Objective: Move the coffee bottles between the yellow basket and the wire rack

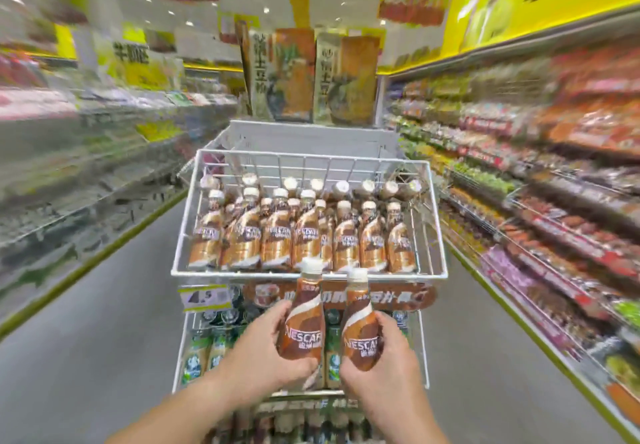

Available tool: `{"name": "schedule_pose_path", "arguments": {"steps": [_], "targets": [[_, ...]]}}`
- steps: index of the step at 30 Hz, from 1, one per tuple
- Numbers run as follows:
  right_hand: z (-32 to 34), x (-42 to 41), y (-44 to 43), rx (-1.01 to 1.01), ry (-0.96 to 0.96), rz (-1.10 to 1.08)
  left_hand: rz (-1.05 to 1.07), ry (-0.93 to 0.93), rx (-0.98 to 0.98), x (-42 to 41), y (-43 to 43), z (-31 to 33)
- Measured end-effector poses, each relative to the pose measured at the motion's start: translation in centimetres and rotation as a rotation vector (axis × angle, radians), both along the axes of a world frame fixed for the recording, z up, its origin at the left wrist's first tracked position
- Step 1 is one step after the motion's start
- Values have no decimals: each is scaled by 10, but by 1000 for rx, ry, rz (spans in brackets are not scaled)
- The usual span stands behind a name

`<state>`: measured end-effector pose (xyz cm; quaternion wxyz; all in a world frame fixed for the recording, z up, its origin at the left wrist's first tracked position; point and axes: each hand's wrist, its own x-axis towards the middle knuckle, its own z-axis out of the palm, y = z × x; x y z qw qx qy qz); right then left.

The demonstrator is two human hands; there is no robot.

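Just below the wire rack's front edge, crowded with bottles, left hand and right hand each clasp an upright coffee bottle.

Single head-worn wide view, facing forward and down a shop aisle
It looks from close above onto the wire rack at frame centre; both forearms enter from the bottom edge, shelves blur at both sides
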<state>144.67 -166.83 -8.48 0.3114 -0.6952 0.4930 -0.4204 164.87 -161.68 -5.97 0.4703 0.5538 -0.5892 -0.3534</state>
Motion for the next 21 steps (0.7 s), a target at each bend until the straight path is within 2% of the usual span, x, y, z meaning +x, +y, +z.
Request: {"name": "schedule_pose_path", "arguments": {"steps": [3,9,14,21], "targets": [[45,8,-10,-58,3,12,31,-17,-43,5,-16,45],[95,13,-58,-66,4,16,140,-197,-137,3,-59,103],[117,5,-118,-86,29,30,283,-288,-97,-7,-103,118],[122,7,-182,-51,133,65,415,-268,-8,-28,-154,114]]}}
